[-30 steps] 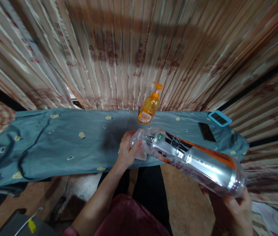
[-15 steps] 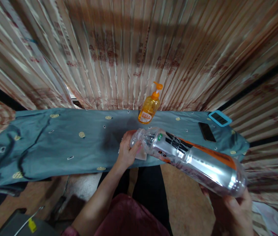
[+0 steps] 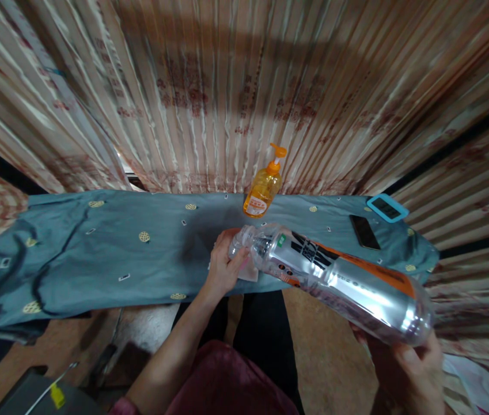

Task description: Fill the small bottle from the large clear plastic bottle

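A large clear plastic bottle [image 3: 339, 282] with a silver, black and orange label lies nearly level in the air, its neck pointing left. My right hand [image 3: 408, 369] grips its base at the lower right. My left hand [image 3: 223, 265] is closed around the bottle's neck and mouth, just above a small pale pink cloth [image 3: 249, 272] on the table's front edge. Whether a cap is on is hidden by my fingers.
A long table under a blue-grey cloth [image 3: 97, 253] runs across the view, backed by striped curtains. An orange pump bottle [image 3: 264, 187] stands behind my left hand. A black phone [image 3: 364, 231] and a blue-framed device [image 3: 387, 207] lie at the right end.
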The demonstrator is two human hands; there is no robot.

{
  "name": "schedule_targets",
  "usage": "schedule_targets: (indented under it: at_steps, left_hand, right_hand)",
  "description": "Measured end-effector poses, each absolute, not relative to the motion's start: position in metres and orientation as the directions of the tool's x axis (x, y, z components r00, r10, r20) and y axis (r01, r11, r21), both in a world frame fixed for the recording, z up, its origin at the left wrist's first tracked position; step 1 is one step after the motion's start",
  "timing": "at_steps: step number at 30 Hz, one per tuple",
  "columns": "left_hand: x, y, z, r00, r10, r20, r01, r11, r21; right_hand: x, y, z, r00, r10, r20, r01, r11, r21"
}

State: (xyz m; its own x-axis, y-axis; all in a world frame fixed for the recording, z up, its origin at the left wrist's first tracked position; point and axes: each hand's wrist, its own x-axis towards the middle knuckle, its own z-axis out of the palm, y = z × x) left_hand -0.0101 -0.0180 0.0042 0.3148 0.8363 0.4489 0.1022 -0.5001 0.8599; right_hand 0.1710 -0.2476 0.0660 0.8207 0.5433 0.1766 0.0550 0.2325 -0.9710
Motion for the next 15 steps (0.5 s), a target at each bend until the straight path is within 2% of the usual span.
schedule_targets:
  at_steps: [10,15]
  left_hand:
    - [-0.0099,-0.0177,0.0052,0.323,0.838,0.44,0.092,-0.49,0.867]
    - [-0.0101,-0.0175,0.0048,0.33,0.841,0.43,0.087,-0.48,0.873]
  right_hand:
    - [0.1669,-0.2442,0.0712,0.854,0.503,0.133,0.043,0.188,-0.981]
    - [0.1679,-0.2427,0.0718,0.845,0.503,0.184,0.086,0.211,-0.974]
